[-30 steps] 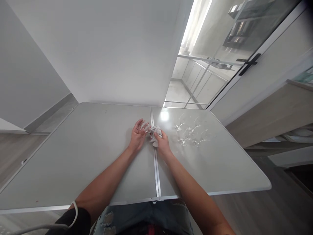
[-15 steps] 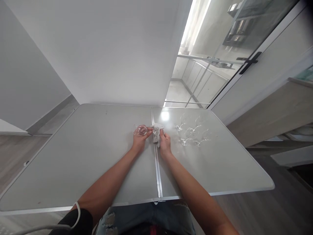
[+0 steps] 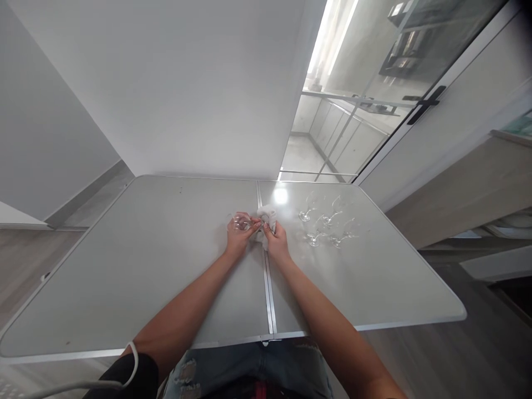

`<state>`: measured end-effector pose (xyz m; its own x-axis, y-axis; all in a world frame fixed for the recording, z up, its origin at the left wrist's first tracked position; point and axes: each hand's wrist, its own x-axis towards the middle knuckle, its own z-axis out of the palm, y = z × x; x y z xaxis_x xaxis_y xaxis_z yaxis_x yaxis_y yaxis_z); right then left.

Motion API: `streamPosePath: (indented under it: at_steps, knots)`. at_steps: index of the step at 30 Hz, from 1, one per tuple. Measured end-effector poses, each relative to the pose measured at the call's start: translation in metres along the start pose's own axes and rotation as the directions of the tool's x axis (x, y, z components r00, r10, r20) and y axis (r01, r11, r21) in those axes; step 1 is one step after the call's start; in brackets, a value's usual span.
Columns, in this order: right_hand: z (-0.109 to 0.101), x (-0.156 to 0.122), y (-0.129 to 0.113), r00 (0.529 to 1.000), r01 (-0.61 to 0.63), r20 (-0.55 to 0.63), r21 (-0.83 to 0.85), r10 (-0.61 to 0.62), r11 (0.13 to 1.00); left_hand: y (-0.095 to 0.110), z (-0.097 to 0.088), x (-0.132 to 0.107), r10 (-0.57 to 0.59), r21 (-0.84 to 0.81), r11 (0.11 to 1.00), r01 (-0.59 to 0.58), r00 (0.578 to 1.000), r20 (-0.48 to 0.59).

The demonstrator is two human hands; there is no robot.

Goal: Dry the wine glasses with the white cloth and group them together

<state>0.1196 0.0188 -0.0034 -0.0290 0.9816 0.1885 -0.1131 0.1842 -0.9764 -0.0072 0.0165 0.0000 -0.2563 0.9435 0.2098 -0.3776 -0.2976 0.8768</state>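
My left hand (image 3: 238, 237) is closed round a clear stemmed glass (image 3: 241, 223), held on its side over the middle of the grey folding table (image 3: 137, 260). My right hand (image 3: 275, 239) pinches a small white cloth (image 3: 266, 217) against the glass's stem end. Both hands meet over the table's centre seam.
Several clear stemmed glasses (image 3: 326, 224) stand in a group on the table to the right of my hands. A white wall panel rises behind the table. A glass door with a black handle (image 3: 424, 104) is at the right, and wooden floor surrounds the table.
The glass has turned in my left hand so its bowl points left. The cloth in my right hand has shifted from the bowl to the stem end.
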Motion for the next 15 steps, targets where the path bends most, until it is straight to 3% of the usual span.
streamPosePath:
  at_steps: [2,4,8,12,15]
  knots:
    - [0.000,0.001,0.001,0.999,-0.035,0.003,-0.020,0.035,0.999,-0.001,-0.001,0.000,0.011,0.023,1.000,-0.011,1.000,0.006]
    - [-0.003,0.001,0.003,0.996,-0.067,-0.067,-0.132,0.058,0.989,-0.002,-0.002,0.001,0.017,0.075,0.997,-0.018,1.000,0.013]
    - [-0.007,-0.001,-0.002,0.980,-0.052,-0.196,-0.360,-0.021,0.931,-0.003,-0.003,0.002,-0.005,0.101,0.995,0.003,1.000,0.015]
    - [-0.003,-0.002,-0.009,0.990,0.034,-0.123,-0.299,-0.074,0.954,-0.002,-0.001,0.002,-0.019,0.066,0.998,0.017,0.999,0.034]
    - [-0.003,0.000,-0.007,0.992,-0.002,-0.119,-0.262,-0.030,0.965,-0.002,-0.001,0.001,-0.012,0.092,0.996,0.007,0.998,0.055]
